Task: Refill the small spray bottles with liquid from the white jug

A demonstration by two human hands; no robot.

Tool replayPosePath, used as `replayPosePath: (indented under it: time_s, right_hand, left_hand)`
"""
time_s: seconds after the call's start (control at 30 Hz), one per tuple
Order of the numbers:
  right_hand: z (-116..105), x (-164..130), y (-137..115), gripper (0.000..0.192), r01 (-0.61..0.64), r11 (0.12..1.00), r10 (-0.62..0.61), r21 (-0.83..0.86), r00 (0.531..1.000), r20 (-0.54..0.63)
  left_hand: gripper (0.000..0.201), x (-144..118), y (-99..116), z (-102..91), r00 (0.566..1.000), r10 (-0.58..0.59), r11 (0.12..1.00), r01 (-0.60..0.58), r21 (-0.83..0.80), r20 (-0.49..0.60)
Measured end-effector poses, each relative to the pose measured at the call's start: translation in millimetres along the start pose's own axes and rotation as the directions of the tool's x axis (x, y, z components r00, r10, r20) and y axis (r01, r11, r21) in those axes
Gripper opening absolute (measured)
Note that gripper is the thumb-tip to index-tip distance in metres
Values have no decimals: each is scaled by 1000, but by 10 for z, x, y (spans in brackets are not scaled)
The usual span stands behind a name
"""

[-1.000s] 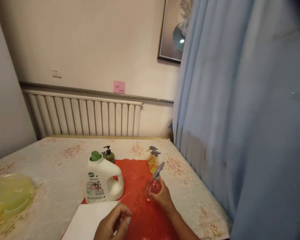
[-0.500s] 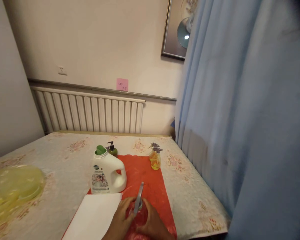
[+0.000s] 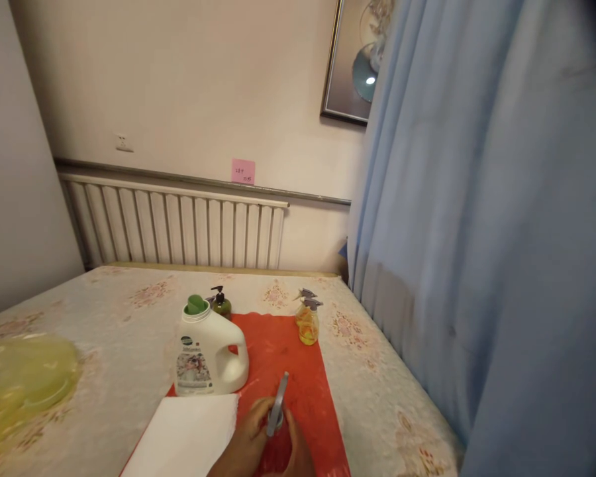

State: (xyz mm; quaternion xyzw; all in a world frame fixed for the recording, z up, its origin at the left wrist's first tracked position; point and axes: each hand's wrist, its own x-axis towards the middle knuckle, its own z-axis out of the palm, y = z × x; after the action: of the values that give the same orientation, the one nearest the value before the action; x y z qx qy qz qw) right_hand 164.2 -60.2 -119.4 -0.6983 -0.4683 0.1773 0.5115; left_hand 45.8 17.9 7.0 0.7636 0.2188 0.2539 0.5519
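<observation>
Red spray bottle (image 3: 277, 442) between both hands (image 3: 271, 445)

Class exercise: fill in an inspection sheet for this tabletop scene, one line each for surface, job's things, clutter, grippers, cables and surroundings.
Surface: table under a pale floral cloth, with a red mat near the front edge.
Job's things: small pinkish spray bottle with a grey trigger head, upright between both hands.
Clutter: white detergent jug with green cap, dark green pump bottle behind it, yellow spray bottle, white sheet, yellow plastic cover at the left.
Grippers: left hand and right hand both wrapped around the spray bottle, partly cut off by the frame edge.
Cables: nothing seen.
Surroundings: radiator, pink note, wall socket, framed picture, blue curtain.
</observation>
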Motion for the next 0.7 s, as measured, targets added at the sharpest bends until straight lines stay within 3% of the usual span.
replayPosePath:
  time_s: [0.13, 0.33, 0.47, 0.57, 0.7]
  right_hand:
    - [125, -6, 51, 93, 34, 993, -47, -116, 993, -108]
    - [278, -51, 86, 77, 40, 946, -129, -321, 956, -262]
    - [302, -55, 100, 67, 41, 929, -165, -367, 936, -313]
    - [279, -33, 111, 75, 103, 939, -197, -329, 943, -267]
    - [242, -20, 135, 81, 100, 953, -174, -286, 953, -247]
  left_hand:
    - [20, 21, -21, 35, 994, -39, 998, 44, 46, -106]
    - [14, 50, -85, 168, 944, -52, 989, 95, 116, -324]
    - [28, 9, -90, 124, 975, -26, 996, 43, 73, -219]
    - [20, -26, -73, 40, 994, 17, 998, -11, 54, -109]
    - [13, 0, -80, 35, 990, -9, 995, 24, 98, -144]
